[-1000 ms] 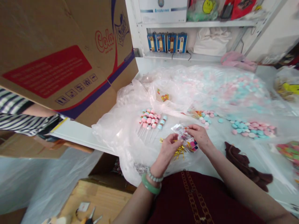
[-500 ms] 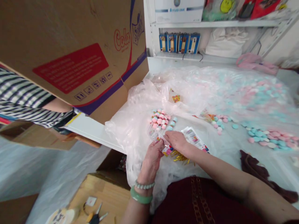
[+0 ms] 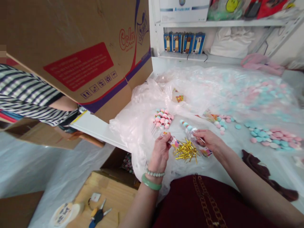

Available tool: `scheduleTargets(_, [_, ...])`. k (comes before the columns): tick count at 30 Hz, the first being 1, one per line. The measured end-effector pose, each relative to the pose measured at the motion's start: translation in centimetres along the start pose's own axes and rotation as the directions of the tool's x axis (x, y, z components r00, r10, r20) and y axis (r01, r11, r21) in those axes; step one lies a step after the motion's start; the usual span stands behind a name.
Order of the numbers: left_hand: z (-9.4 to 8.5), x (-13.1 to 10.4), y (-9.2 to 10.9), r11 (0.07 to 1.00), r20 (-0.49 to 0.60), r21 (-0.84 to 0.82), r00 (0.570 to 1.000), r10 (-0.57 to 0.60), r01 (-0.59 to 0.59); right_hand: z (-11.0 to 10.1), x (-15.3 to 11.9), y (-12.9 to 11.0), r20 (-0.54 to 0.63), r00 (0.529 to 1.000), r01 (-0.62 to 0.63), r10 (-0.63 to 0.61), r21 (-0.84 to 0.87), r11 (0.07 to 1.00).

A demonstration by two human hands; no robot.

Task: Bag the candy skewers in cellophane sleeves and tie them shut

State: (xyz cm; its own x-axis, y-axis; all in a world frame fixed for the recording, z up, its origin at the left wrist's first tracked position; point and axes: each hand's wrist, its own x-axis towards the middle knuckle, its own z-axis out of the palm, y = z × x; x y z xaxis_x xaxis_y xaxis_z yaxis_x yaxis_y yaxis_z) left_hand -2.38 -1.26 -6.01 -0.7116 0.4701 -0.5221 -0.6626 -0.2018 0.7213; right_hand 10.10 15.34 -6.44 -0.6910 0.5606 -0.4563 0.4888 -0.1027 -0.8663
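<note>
My left hand [image 3: 162, 146] pinches a small clear printed bag [image 3: 175, 142] at its edge. To its right, my right hand [image 3: 207, 139] is closed on the white stick of a candy skewer [image 3: 186, 124], whose blue and reddish-brown pieces point away from me to the left. Gold twist ties [image 3: 186, 150] lie in a loose heap between and below my hands. More printed bags [image 3: 206, 152] are partly covered by my right hand. Beyond my left hand sits a pile of candy skewers [image 3: 162, 118] with pink, white and blue pieces, their sticks toward me.
A large cardboard box [image 3: 95, 57] stands at the left. Loose pastel candies [image 3: 275, 138] lie at the right, before a big clear bag of candies [image 3: 256, 90]. A dark cloth [image 3: 256, 167] is near the right edge. Keys [image 3: 99, 215] lie lower left. A person's striped sleeve [image 3: 28, 91] shows behind the box.
My right hand has moved right, away from my left, and now holds a candy skewer that was lying beside the pile. The heap of gold ties is uncovered. My left hand keeps its bag.
</note>
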Motion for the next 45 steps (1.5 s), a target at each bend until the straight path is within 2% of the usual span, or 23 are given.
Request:
scheduleTargets(2, [0.8,0.0,-0.4,0.998,-0.044,0.036,0.998,0.047,-0.045,0.5,-1.8,-0.7,0.043,0.998,0.029,-0.041,0.239,0.971])
scheduleTargets(4, [1.8,-0.1,-0.9,0.989,-0.064,0.083,0.99,0.13,-0.124,1.8,-3.4,-1.4,0.042,0.994,0.08,-0.105,0.404,0.911])
scheduleTargets(6, [2.9,-0.3,-1.5,0.974,-0.046,0.115,0.978,0.201,-0.195,3.3,-4.3,-1.8,-0.002,0.986,0.153,-0.167,0.413,0.898])
scheduleTargets(8, [3.9,-0.7,-1.9,0.966,-0.003,0.136,0.975,0.224,-0.222,4.4,-4.2,-1.8,-0.091,0.97,0.244,-0.226,0.333,0.911])
scheduleTargets(11, [4.9,-1.5,-2.0,0.971,0.127,0.18,0.983,0.133,-0.155,4.8,-2.9,-1.0,-0.21,0.943,0.307,-0.257,0.255,0.917])
scheduleTargets(15, [5.0,-2.1,-1.3,0.972,0.243,0.235,0.969,-0.034,-0.024,4.0,-1.4,0.0,-0.265,0.937,0.299,-0.229,0.266,0.916])
scheduleTargets(18, [4.5,-1.7,-1.0,0.986,0.206,0.163,0.977,-0.061,0.027,3.4,-1.4,-0.3,-0.253,0.941,0.3,-0.227,0.305,0.904])
scheduleTargets(20, [4.0,-1.0,-0.8,0.993,0.127,0.046,0.986,-0.112,0.107,3.0,-1.9,-0.6,-0.246,0.937,0.318,-0.249,0.304,0.898])
scheduleTargets(23, [3.3,0.0,0.0,0.95,0.011,-0.17,0.964,-0.265,0.263,1.9,-3.5,-0.7,-0.256,0.929,0.328,-0.269,0.227,0.917])
scheduleTargets(25, [2.8,0.3,0.7,0.917,-0.031,-0.269,0.949,-0.312,0.293,1.0,-4.9,-0.3,-0.282,0.918,0.327,-0.279,0.141,0.934])
scheduleTargets(28, [2.3,0.4,1.4,0.898,-0.059,-0.347,0.95,-0.308,0.269,0.3,-7.1,0.3,-0.297,0.892,0.358,-0.341,0.005,0.934])
scheduleTargets(31, [2.3,0.4,1.8,0.885,-0.08,-0.384,0.946,-0.315,0.262,0.5,-8.6,0.6,-0.267,0.855,0.422,-0.445,-0.14,0.896])
scheduleTargets(36, [2.4,0.2,2.2,0.873,-0.05,-0.398,0.943,-0.329,0.283,1.4,-8.7,1.0,-0.231,0.795,0.481,-0.561,-0.325,0.814])
scheduleTargets(43, [1.5,0.4,2.6,0.877,-0.031,-0.427,0.966,-0.258,0.221,1.3,-8.4,1.6,-0.199,0.633,0.609,-0.748,-0.469,0.64])
scheduleTargets(45, [1.4,0.5,2.6,0.882,-0.025,-0.431,0.975,-0.222,0.19,1.2,-8.5,1.6,-0.194,0.605,0.617,-0.773,-0.5,0.608])
